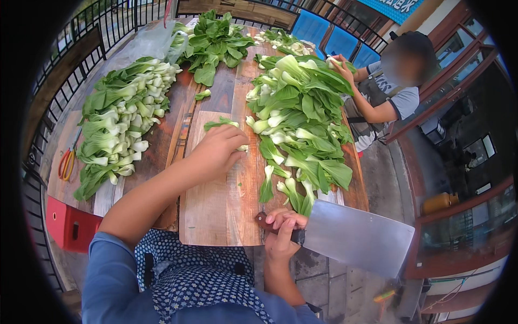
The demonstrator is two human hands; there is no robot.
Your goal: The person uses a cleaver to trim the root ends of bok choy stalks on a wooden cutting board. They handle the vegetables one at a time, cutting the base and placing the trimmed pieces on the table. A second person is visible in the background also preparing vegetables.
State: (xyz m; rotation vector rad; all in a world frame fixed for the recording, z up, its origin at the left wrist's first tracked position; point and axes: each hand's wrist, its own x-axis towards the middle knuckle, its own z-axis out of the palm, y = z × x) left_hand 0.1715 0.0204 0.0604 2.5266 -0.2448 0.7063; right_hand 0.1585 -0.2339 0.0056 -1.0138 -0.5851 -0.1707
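Apparently midway: stacked bok choy [120, 121] on left of counter [186, 93] looks done, loose heap [302, 108] on right seems undone; leafy stalk [216, 123] on board [205, 216] under left grip [221, 149], pinched or not, cannot tell; right grip [283, 229] clenched round cleaver [359, 235]

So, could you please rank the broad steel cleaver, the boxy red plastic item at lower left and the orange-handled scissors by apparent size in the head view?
1. Broad steel cleaver, clearly largest
2. Boxy red plastic item, partly hidden
3. Orange-handled scissors, smallest
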